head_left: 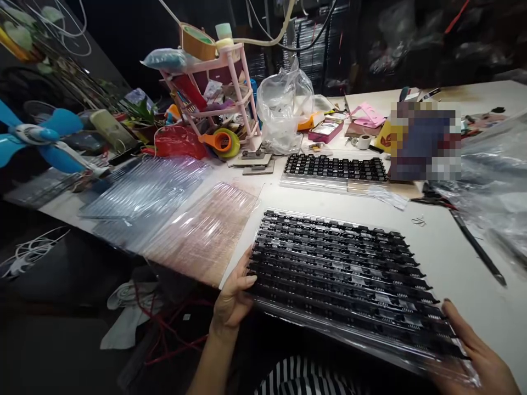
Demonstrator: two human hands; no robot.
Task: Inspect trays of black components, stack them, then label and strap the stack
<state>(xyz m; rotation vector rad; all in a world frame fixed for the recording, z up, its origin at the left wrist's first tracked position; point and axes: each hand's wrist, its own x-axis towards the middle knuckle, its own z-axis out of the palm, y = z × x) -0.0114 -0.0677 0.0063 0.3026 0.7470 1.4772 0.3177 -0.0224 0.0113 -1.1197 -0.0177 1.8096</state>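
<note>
A clear plastic tray filled with rows of black parts [337, 274] is held at the table's front edge, tilted slightly. My left hand [235, 296] grips its left side, thumb over the rim. At the lower right corner my right hand [477, 351] holds the other side; some of its fingers are hidden under the tray. Farther back, a second clear tray with black parts [335, 169] lies on the white table [457, 258]. Left of the held tray are empty clear ribbed trays [206, 225] and a further stack of them [148, 186].
A pink shelf rack [236, 82] with tape and odds and ends stands at the back left, near a blue fan [41, 134]. Clear plastic bags [284, 104] sit behind. A black pen-like tool [477, 247] and plastic wrap [498, 186] lie at right.
</note>
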